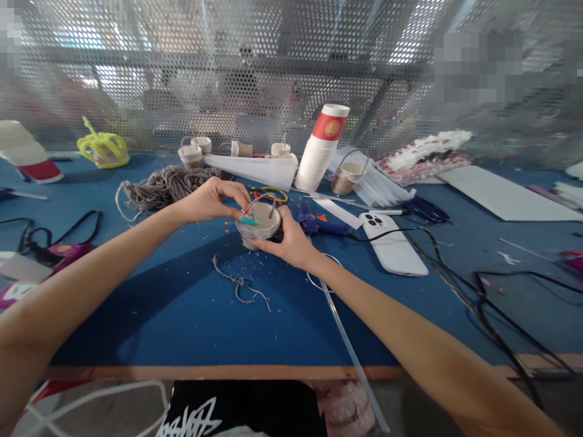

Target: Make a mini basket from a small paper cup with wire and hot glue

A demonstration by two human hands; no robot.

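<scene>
A small round white-lined basket (262, 223) with a thin arched handle stands upright between my hands. My right hand (291, 240) wraps round its right side, thumb at the front, and holds it. My left hand (223, 200) is closed at the left rim, its fingers pinching a small teal piece (249, 221) that lies across the rim. A tangled scrap of grey twine (237, 282) lies on the blue table just in front of the basket. Behind the right hand is a blue glue gun (325, 227).
Grey yarn (168, 187) lies behind my left forearm. Stacked paper cups (319, 155) and more small baskets (348, 176) stand at the back. A white phone (395, 246), black cables and a clear stick (348, 343) are on the right.
</scene>
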